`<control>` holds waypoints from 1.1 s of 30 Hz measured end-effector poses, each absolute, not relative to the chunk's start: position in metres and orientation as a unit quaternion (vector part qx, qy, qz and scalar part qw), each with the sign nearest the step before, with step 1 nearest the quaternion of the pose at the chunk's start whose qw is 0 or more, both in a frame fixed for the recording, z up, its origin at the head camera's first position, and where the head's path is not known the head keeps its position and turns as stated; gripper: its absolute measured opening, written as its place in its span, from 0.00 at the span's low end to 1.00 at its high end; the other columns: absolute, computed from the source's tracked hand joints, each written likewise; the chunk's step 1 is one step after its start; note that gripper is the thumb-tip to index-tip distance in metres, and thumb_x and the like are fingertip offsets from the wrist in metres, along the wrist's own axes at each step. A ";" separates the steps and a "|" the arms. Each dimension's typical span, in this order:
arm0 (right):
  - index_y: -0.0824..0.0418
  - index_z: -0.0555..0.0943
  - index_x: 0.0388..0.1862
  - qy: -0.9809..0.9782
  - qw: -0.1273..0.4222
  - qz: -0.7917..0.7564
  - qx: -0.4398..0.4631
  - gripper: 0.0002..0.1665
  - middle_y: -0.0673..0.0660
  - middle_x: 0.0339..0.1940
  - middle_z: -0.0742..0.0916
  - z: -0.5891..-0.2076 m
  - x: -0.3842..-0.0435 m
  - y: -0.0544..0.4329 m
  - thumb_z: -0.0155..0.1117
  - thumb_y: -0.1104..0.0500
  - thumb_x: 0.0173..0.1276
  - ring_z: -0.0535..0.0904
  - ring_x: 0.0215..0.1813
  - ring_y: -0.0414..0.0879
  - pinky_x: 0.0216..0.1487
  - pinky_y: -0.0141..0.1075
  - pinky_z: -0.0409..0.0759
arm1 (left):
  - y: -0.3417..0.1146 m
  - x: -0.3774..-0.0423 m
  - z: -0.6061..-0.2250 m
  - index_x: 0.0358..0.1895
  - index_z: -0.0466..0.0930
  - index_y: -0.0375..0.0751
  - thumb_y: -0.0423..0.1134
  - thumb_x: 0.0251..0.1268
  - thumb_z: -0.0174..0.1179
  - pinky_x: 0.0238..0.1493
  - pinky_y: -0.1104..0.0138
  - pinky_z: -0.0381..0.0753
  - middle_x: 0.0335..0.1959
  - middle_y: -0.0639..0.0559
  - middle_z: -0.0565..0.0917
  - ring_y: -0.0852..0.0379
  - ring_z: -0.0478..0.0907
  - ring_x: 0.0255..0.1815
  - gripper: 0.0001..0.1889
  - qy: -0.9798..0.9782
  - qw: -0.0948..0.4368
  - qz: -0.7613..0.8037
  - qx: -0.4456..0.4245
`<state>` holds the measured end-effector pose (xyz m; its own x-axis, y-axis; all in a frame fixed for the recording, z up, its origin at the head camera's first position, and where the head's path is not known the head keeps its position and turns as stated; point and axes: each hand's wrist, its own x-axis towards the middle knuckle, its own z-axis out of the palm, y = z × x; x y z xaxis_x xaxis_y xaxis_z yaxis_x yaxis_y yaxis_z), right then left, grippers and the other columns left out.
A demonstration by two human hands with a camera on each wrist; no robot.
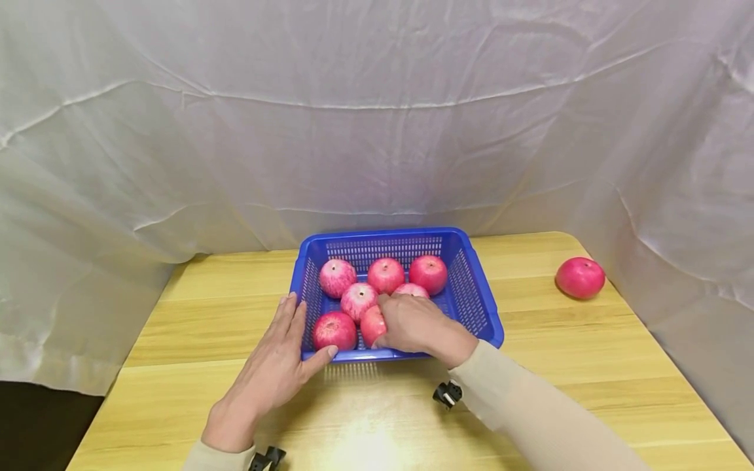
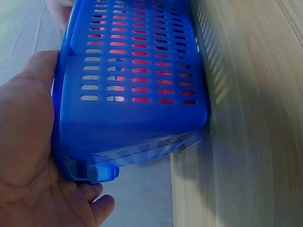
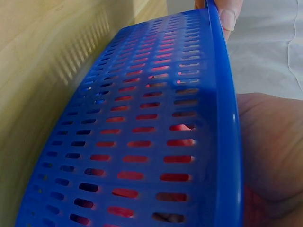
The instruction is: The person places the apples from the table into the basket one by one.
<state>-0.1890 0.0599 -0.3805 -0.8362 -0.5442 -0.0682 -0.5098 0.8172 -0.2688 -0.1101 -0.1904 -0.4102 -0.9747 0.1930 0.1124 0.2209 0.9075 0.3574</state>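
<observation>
A blue plastic basket (image 1: 483,307) with slotted walls holds several red-pink apples (image 1: 338,278). Inside its front part, my right hand (image 1: 419,327) curls over an apple (image 1: 372,325); the palm side and some fingertips are hidden. Another apple (image 1: 411,289) shows just behind the knuckles. My left hand (image 1: 272,366) rests on the basket's front-left corner, thumb along the front rim and fingers fairly straight over the left rim. In the left wrist view its palm lies against the rim (image 2: 59,94). Through the slots in the right wrist view, red fruit (image 3: 177,158) shows.
One more apple (image 1: 580,277) lies alone on the wooden table (image 1: 589,366), near its right edge. Behind and at both sides hangs a pale grey cloth (image 1: 377,157). The basket stands close to the table's back edge.
</observation>
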 end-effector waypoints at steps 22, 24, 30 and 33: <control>0.56 0.81 0.41 0.944 0.058 -0.123 -0.302 0.17 0.53 0.33 0.87 -0.382 -0.193 0.068 0.78 0.54 0.57 0.87 0.46 0.55 0.52 0.52 0.84 | -0.190 -0.109 -0.409 0.83 0.53 0.27 0.74 0.73 0.51 0.82 0.40 0.56 0.87 0.32 0.45 0.33 0.43 0.88 0.56 -0.976 0.032 -0.192 -0.101; 0.56 0.80 0.40 0.944 0.057 -0.122 -0.301 0.18 0.53 0.32 0.86 -0.383 -0.194 0.068 0.79 0.54 0.57 0.87 0.45 0.55 0.51 0.52 0.84 | -0.190 -0.109 -0.408 0.83 0.53 0.27 0.74 0.73 0.51 0.82 0.40 0.56 0.87 0.32 0.45 0.33 0.43 0.88 0.56 -0.976 0.032 -0.192 -0.101; 0.56 0.79 0.39 0.945 0.059 -0.119 -0.298 0.18 0.53 0.29 0.85 -0.386 -0.196 0.068 0.80 0.54 0.57 0.86 0.43 0.55 0.50 0.52 0.84 | -0.190 -0.109 -0.408 0.83 0.52 0.27 0.74 0.73 0.51 0.82 0.40 0.55 0.87 0.31 0.45 0.33 0.44 0.88 0.56 -0.976 0.033 -0.190 -0.102; 0.56 0.79 0.40 0.946 0.063 -0.117 -0.294 0.18 0.52 0.29 0.84 -0.387 -0.196 0.067 0.81 0.54 0.58 0.86 0.44 0.54 0.51 0.51 0.84 | -0.190 -0.109 -0.408 0.83 0.52 0.27 0.73 0.73 0.52 0.82 0.40 0.55 0.87 0.31 0.45 0.33 0.44 0.88 0.56 -0.976 0.033 -0.191 -0.102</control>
<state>-0.1963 0.0674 -0.3868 -0.8188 -0.5719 -0.0500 -0.5424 0.7993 -0.2588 -0.1089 -0.1903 -0.4084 -0.9769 0.1868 0.1037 0.2121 0.9059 0.3665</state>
